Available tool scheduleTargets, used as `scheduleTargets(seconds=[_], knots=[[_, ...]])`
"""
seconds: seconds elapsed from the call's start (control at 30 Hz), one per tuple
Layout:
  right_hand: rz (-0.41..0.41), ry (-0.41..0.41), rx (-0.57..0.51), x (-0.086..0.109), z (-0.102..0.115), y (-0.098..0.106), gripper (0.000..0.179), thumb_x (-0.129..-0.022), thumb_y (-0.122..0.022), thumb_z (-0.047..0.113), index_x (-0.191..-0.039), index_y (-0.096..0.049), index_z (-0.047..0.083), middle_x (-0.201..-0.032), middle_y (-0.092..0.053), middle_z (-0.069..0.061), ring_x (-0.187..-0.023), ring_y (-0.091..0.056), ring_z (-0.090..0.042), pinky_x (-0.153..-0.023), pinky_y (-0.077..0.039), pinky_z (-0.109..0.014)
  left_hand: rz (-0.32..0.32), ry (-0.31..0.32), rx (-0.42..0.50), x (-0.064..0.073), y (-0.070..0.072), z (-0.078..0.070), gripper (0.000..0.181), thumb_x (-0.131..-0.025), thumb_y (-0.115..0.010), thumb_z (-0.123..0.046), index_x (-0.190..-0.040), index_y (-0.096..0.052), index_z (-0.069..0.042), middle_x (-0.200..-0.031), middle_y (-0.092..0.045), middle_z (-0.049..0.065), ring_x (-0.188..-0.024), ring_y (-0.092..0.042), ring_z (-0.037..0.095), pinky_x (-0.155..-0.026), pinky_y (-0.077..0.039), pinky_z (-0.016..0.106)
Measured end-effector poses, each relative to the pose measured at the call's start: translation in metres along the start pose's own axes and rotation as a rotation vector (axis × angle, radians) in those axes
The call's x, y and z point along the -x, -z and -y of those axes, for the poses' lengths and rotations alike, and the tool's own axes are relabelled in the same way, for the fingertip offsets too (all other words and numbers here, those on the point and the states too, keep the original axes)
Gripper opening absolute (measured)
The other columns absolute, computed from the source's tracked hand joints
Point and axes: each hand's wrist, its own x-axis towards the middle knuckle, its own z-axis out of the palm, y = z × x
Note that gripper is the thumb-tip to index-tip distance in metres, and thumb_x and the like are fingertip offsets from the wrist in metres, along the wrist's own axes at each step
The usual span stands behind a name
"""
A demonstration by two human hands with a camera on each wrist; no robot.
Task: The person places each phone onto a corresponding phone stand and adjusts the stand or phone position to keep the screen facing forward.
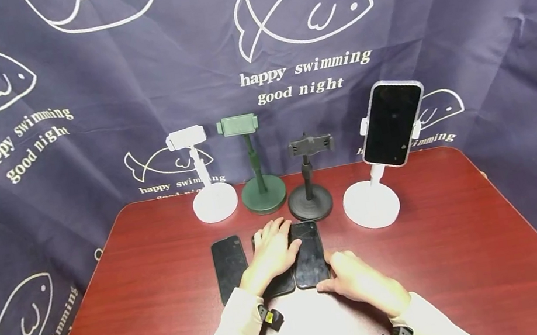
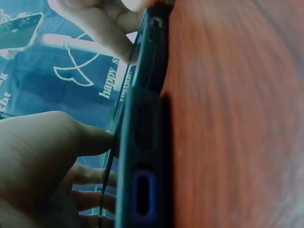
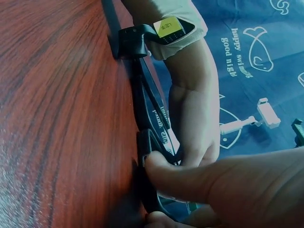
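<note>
Three dark smartphones lie side by side on the table, screens up. My left hand (image 1: 271, 255) lies over the middle phone (image 1: 281, 285), fingers stretched toward its far end and thumb reaching onto the right-hand phone (image 1: 309, 258). That phone is gripped at its near right corner by my right hand (image 1: 356, 278), with the thumb on the near edge and the fingers along the right side. In the right wrist view the right thumb (image 3: 166, 171) presses the phone's edge. The left-hand phone (image 1: 230, 265) lies beside my left wrist, untouched.
Behind the phones stand a white phone stand (image 1: 214, 202), a green one (image 1: 263, 194) and a black one (image 1: 310, 202). Farther right, another white stand (image 1: 372, 204) holds an upright phone (image 1: 393, 123). A fish-patterned curtain (image 1: 194, 43) hangs behind the red-brown table (image 1: 450, 232).
</note>
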Motion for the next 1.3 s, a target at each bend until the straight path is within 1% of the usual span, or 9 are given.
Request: scheduleTargets(seconds=[0.13, 0.23, 0.33, 0.5, 0.73, 0.87, 1.03, 1.17, 1.3], knots=[[-0.002, -0.009, 0.009, -0.001, 0.0, -0.001, 0.036, -0.07, -0.092, 0.015, -0.096, -0.069, 0.008, -0.066, -0.06, 0.005, -0.065, -0.054, -0.01, -0.06, -0.045, -0.029, -0.008, 0.012, 0.017, -0.001, -0.001, -0.001, 0.049, -0.099, -0.063, -0.033, -0.139, -0.057, -0.005, -0.148, -0.053, 0.018, -0.141, -0.046, 0.037, -0.107, -0.035, 0.058], [-0.004, -0.019, 0.002, -0.002, 0.0, -0.001, 0.034, -0.07, -0.093, 0.015, -0.092, -0.068, 0.009, -0.062, -0.053, 0.007, -0.06, -0.049, -0.009, -0.057, -0.041, -0.027, -0.004, 0.018, 0.024, -0.003, 0.001, -0.002, 0.049, -0.099, -0.063, -0.034, -0.138, -0.057, -0.005, -0.149, -0.053, 0.018, -0.143, -0.045, 0.037, -0.108, -0.034, 0.058], [-0.001, -0.027, -0.023, -0.003, 0.002, 0.001, 0.034, -0.068, -0.093, 0.013, -0.089, -0.066, 0.009, -0.06, -0.052, 0.007, -0.057, -0.048, -0.009, -0.054, -0.039, -0.026, 0.013, 0.012, 0.02, -0.004, 0.005, -0.003, 0.052, -0.098, -0.065, -0.035, -0.138, -0.057, -0.003, -0.148, -0.052, 0.018, -0.145, -0.042, 0.04, -0.11, -0.033, 0.06], [0.028, -0.048, -0.058, -0.001, 0.004, 0.003, 0.039, -0.064, -0.095, 0.012, -0.09, -0.066, 0.008, -0.06, -0.054, 0.006, -0.057, -0.049, -0.009, -0.054, -0.04, -0.026, 0.056, 0.003, 0.032, -0.002, 0.009, -0.005, 0.054, -0.097, -0.066, -0.036, -0.137, -0.057, -0.001, -0.15, -0.05, 0.02, -0.149, -0.034, 0.043, -0.112, -0.033, 0.062], [0.043, -0.029, -0.059, 0.001, 0.001, 0.003, 0.047, -0.061, -0.096, 0.014, -0.097, -0.066, 0.007, -0.064, -0.056, 0.005, -0.061, -0.05, -0.01, -0.058, -0.041, -0.027, 0.017, -0.011, 0.082, 0.001, 0.015, -0.004, 0.04, -0.099, -0.064, -0.031, -0.128, -0.063, -0.004, -0.151, -0.049, 0.02, -0.15, -0.031, 0.045, -0.108, -0.036, 0.062], [0.042, 0.0, -0.078, 0.002, 0.0, 0.004, 0.056, -0.06, -0.096, 0.012, -0.108, -0.066, 0.005, -0.072, -0.062, 0.003, -0.067, -0.054, -0.011, -0.064, -0.045, -0.028, -0.04, -0.004, 0.095, 0.002, 0.021, -0.007, 0.033, -0.099, -0.065, -0.03, -0.122, -0.065, -0.008, -0.141, -0.057, 0.017, -0.138, -0.044, 0.041, -0.098, -0.038, 0.058], [0.036, -0.003, -0.064, 0.001, -0.001, 0.004, 0.065, -0.059, -0.097, 0.012, -0.115, -0.065, 0.006, -0.082, -0.069, 0.002, -0.078, -0.06, -0.013, -0.074, -0.05, -0.032, -0.108, 0.046, 0.15, 0.002, 0.027, -0.011, 0.025, -0.098, -0.067, -0.03, -0.115, -0.067, -0.011, -0.117, -0.069, 0.01, -0.114, -0.059, 0.034, -0.088, -0.039, 0.054], [0.041, -0.025, -0.067, 0.0, 0.0, 0.004, 0.067, -0.059, -0.097, 0.014, -0.117, -0.065, 0.007, -0.087, -0.071, 0.001, -0.084, -0.064, -0.013, -0.08, -0.052, -0.036, -0.178, 0.058, 0.278, 0.001, 0.03, -0.01, 0.017, -0.098, -0.066, -0.024, -0.109, -0.069, -0.012, -0.104, -0.076, 0.007, -0.099, -0.071, 0.027, -0.089, -0.051, 0.048], [0.043, -0.034, -0.069, -0.001, 0.001, 0.003, 0.067, -0.058, -0.098, 0.014, -0.116, -0.065, 0.007, -0.088, -0.071, 0.0, -0.084, -0.064, -0.015, -0.08, -0.052, -0.037, -0.195, 0.03, 0.396, -0.001, 0.03, -0.005, 0.019, -0.099, -0.064, -0.019, -0.112, -0.074, -0.009, -0.106, -0.078, 0.006, -0.097, -0.074, 0.022, -0.088, -0.058, 0.042]])
